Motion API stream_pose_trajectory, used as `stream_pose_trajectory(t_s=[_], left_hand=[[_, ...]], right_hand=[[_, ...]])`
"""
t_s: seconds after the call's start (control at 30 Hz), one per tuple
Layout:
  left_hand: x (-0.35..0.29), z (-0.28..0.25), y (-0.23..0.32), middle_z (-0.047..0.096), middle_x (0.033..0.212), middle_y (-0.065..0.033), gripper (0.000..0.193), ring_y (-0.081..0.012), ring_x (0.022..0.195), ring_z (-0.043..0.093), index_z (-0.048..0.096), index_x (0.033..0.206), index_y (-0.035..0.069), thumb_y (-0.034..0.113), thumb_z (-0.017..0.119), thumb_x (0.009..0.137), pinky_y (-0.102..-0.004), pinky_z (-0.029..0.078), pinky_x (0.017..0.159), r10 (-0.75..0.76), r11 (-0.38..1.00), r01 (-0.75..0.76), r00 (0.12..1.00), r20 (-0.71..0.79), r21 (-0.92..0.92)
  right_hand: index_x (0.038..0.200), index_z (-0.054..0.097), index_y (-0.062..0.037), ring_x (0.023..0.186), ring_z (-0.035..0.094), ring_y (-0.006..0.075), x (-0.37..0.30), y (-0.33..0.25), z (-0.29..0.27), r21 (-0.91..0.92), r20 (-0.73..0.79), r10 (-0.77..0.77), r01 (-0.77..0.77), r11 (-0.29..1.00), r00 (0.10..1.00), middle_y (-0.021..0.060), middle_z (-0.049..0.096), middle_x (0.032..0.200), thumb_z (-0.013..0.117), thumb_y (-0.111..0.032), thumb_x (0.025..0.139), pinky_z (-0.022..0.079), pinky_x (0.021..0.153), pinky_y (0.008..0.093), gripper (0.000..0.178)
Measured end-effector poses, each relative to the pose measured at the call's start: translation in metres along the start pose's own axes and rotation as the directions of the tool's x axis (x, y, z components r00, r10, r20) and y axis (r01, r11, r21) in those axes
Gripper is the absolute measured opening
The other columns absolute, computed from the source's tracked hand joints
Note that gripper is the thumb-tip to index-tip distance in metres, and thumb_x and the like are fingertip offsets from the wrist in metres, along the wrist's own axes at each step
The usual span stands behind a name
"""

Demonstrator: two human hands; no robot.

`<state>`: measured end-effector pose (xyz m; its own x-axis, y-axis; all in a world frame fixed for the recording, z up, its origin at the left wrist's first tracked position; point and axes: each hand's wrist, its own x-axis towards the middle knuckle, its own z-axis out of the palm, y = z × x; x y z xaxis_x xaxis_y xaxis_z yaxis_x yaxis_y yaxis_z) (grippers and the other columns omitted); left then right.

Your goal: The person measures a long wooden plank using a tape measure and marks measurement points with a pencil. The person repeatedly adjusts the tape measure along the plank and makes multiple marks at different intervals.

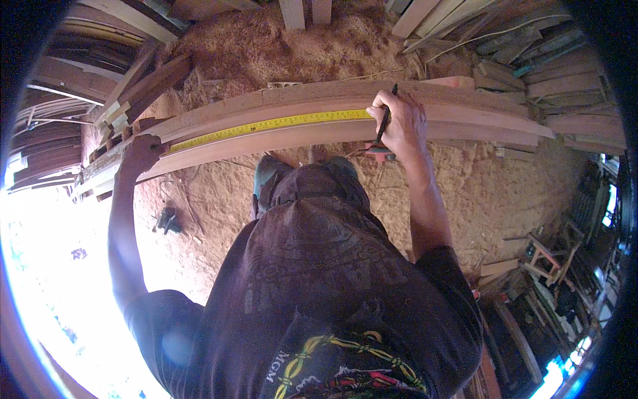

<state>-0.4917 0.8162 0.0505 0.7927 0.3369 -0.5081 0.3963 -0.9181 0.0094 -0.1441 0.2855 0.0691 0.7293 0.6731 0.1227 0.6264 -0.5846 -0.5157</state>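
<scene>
Head view: looking down over a person at work, both forearms reaching forward to a length of timber.
Shirt: dark and faded, nearest the camera (pixel 312 266); pale lettering shows across it, with a yellow, red and green graphic toward the lower edge.
Trouser legs: grey-blue at the knee (pixel 266 176), on the near side of the timber.
Left hand: curled closed (pixel 141 156) about the left end of the tape; the inside of the fist is hidden.
Right hand: partly closed (pixel 402 120) at the tape's right end, pinching a dark pencil (pixel 383 126) that slants up past the knuckles; whether it also grips the tape, I cannot tell.
Yellow tape: stretched between the two hands along the timber (pixel 266 125), bright, with dark graduation marks and figures too small to read surely.
Timber: long, pinkish-brown lengths side by side (pixel 279 104), running across in front of the knees and bowed by the lens.
Red object: red and dark (pixel 379 151), just below the right hand on the near side of the timber; its kind is unclear.
Ground: brown and littered (pixel 465 199).
Sawdust: heaped beyond the timber (pixel 292 56).
Stacked boards: piled at the far left (pixel 73 80) and far right (pixel 565 86).
</scene>
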Motion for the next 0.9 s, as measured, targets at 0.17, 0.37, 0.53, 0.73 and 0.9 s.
stream_pose_trajectory(t_s=[0.17, 0.37, 0.53, 0.73, 0.9], left_hand=[[0.001, 0.003, -0.002, 0.069, 0.083, -0.0177, 0.042, -0.0370, 0.082, 0.071, 0.076, 0.086, 0.003, 0.044, 0.077, 0.096, -0.0502, 0.054, 0.077, -0.012, 1.000, 0.012, 1.000, -0.003, -0.009], [0.001, -0.005, 0.006, 0.069, 0.085, -0.0192, 0.044, -0.0379, 0.083, 0.070, 0.074, 0.085, 0.001, 0.043, 0.078, 0.095, -0.0501, 0.052, 0.077, -0.031, 0.999, 0.032, 0.999, 0.025, -0.030], [-0.001, -0.013, 0.015, 0.070, 0.088, -0.0205, 0.043, -0.0391, 0.087, 0.070, 0.075, 0.087, 0.002, 0.044, 0.077, 0.096, -0.0507, 0.053, 0.079, -0.097, 0.994, 0.099, 0.994, 0.051, -0.047], [-0.003, -0.014, 0.018, 0.071, 0.090, -0.0195, 0.042, -0.0398, 0.092, 0.071, 0.076, 0.091, 0.004, 0.046, 0.075, 0.097, -0.0516, 0.055, 0.083, -0.044, 0.999, 0.044, 0.999, 0.025, 0.014], [-0.004, -0.016, 0.020, 0.071, 0.092, -0.0186, 0.042, -0.0398, 0.092, 0.071, 0.076, 0.091, 0.004, 0.045, 0.075, 0.097, -0.0515, 0.055, 0.082, -0.085, 0.996, 0.086, 0.995, 0.051, -0.023]], right_hand=[[0.088, 0.067, -0.0120, 0.090, 0.066, 0.0437, -0.001, 0.002, 0.002, -0.013, 0.013, 0.019, -0.019, 1.000, 1.000, 0.0163, 0.068, 0.083, 0.085, -0.024, 0.087, 0.045, 0.079, 0.0556, 0.021], [0.087, 0.067, -0.0125, 0.091, 0.064, 0.0434, 0.000, 0.004, 0.004, -0.005, -0.002, 0.004, -0.004, 1.000, 1.000, 0.0161, 0.067, 0.084, 0.085, -0.024, 0.086, 0.044, 0.079, 0.0557, 0.021], [0.086, 0.066, -0.0123, 0.089, 0.064, 0.0435, -0.001, 0.003, 0.003, -0.027, -0.017, -0.007, 0.006, 1.000, 1.000, 0.0156, 0.067, 0.081, 0.084, -0.025, 0.087, 0.044, 0.078, 0.0560, 0.022], [0.086, 0.066, -0.0124, 0.086, 0.065, 0.0429, -0.001, 0.001, 0.002, -0.015, -0.023, -0.012, 0.012, 1.000, 1.000, 0.0157, 0.066, 0.081, 0.085, -0.025, 0.087, 0.045, 0.076, 0.0559, 0.022], [0.090, 0.065, -0.0103, 0.088, 0.065, 0.0418, -0.002, 0.000, 0.001, -0.041, -0.009, -0.022, 0.022, 0.999, 1.000, 0.0139, 0.066, 0.083, 0.081, -0.019, 0.090, 0.046, 0.080, 0.0533, 0.018]])
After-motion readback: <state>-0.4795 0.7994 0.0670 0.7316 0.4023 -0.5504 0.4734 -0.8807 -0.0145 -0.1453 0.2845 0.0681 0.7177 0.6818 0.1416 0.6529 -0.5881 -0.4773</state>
